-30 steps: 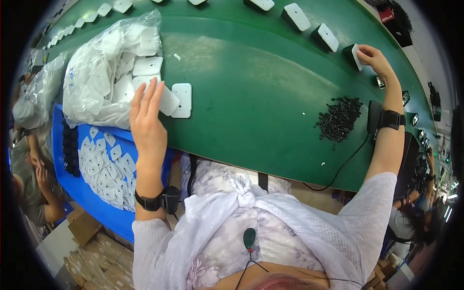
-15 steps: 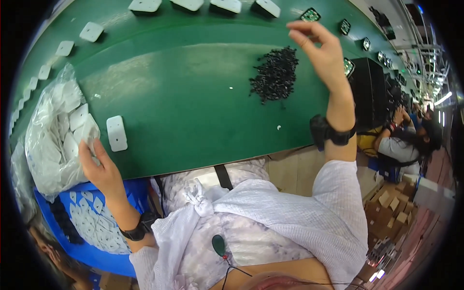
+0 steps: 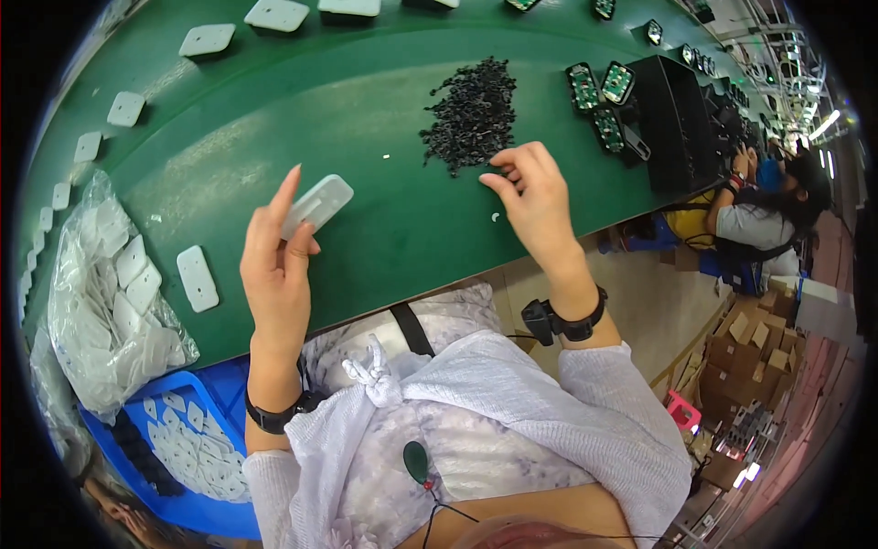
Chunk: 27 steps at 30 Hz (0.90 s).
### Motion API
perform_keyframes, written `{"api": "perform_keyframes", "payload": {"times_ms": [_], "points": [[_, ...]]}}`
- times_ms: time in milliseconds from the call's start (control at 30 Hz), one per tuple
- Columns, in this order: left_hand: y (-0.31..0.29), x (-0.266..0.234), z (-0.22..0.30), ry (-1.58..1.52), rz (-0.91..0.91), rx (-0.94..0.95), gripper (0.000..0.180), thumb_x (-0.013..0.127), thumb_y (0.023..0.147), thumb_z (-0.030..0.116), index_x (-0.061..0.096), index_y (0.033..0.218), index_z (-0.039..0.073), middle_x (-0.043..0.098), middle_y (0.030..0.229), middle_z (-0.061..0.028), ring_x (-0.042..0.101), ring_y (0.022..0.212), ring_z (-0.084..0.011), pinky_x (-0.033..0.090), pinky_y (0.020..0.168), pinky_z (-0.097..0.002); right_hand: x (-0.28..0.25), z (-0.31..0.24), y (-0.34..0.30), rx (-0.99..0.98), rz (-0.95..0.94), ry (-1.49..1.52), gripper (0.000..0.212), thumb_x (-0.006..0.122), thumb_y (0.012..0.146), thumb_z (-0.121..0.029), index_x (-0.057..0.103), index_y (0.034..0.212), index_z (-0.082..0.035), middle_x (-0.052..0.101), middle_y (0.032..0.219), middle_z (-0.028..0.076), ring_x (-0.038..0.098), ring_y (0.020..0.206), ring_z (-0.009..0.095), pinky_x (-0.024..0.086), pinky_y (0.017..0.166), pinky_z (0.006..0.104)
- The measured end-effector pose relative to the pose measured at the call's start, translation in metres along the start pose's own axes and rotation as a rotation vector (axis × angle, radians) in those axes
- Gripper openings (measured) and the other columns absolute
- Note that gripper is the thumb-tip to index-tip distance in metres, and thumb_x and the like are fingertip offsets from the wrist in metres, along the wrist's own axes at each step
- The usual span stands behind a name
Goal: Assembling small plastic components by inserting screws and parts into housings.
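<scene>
A white plastic cover (image 3: 322,203), rounded at its corners, is tilted above the green bench between the thumb and fingers of my left hand (image 3: 277,265). My right hand (image 3: 540,206) is at the near right edge of a heap of small black parts (image 3: 471,112). Its thumb and forefinger come close together in a pinch; whatever they hold, if anything, is too small to make out. Another white cover (image 3: 198,278) lies flat on the bench, left of my left hand. Beside it stands a clear plastic bag (image 3: 87,316) full of white covers.
Several white pieces (image 3: 208,39) line the bench's far side. At the right, green circuit boards in black housings (image 3: 608,128) lie beside a black box (image 3: 672,119). A blue tray (image 3: 206,517) holds flat white pieces at the lower left. A co-worker (image 3: 754,206) sits at the far right.
My left hand has left the bag and moved right with a white cover. My right hand has come down and left to the black heap. Far-side pieces have shifted left in view.
</scene>
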<state>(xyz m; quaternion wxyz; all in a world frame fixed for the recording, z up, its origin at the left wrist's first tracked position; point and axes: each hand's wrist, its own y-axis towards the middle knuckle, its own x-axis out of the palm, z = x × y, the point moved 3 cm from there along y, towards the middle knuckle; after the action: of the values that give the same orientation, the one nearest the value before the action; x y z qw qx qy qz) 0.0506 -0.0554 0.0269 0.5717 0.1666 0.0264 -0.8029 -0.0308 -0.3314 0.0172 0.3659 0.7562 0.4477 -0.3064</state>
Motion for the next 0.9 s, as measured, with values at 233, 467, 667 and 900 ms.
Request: {"api": "perform_keyframes", "payload": {"times_ms": [233, 467, 667, 900], "points": [[-0.004, 0.015, -0.004, -0.257, -0.013, -0.119, 0.023, 0.056, 0.09, -0.004, 0.057, 0.112, 0.002, 0.055, 0.084, -0.0034, 0.049, 0.057, -0.0054, 0.04, 0.052, -0.0183, -0.003, -0.011, 0.002, -0.128, 0.018, -0.05, 0.013, 0.065, 0.082, 0.001, 0.063, 0.094, -0.002, 0.06, 0.085, 0.007, 0.06, 0.068, 0.016, 0.047, 0.058, 0.0279], [-0.003, 0.03, 0.012, -0.174, -0.079, -0.042, 0.013, 0.056, 0.089, -0.004, 0.063, 0.099, 0.001, 0.053, 0.079, -0.0049, 0.053, 0.053, -0.0085, 0.042, 0.047, -0.0215, 0.015, -0.07, 0.011, 0.31, -0.207, 1.11, 0.01, 0.063, 0.089, -0.002, 0.063, 0.097, 0.004, 0.061, 0.088, 0.004, 0.059, 0.077, 0.011, 0.051, 0.07, 0.0253], [-0.002, 0.028, 0.016, -0.175, -0.038, -0.01, 0.014, 0.062, 0.086, -0.002, 0.063, 0.099, 0.002, 0.054, 0.076, -0.0063, 0.054, 0.052, -0.0112, 0.042, 0.046, -0.0242, 0.044, -0.095, 0.01, 0.155, -0.322, 1.12, 0.01, 0.063, 0.088, 0.0, 0.063, 0.097, 0.002, 0.059, 0.098, 0.004, 0.057, 0.088, 0.012, 0.046, 0.08, 0.0232], [-0.006, 0.023, 0.008, -0.226, -0.033, -0.064, 0.016, 0.06, 0.087, -0.002, 0.062, 0.103, 0.001, 0.057, 0.08, -0.0065, 0.059, 0.058, -0.0113, 0.046, 0.049, -0.024, 0.04, -0.108, 0.011, -0.143, -0.138, 0.66, 0.008, 0.071, 0.079, -0.003, 0.066, 0.086, -0.004, 0.06, 0.083, 0.005, 0.055, 0.069, 0.012, 0.045, 0.061, 0.0267]]}}
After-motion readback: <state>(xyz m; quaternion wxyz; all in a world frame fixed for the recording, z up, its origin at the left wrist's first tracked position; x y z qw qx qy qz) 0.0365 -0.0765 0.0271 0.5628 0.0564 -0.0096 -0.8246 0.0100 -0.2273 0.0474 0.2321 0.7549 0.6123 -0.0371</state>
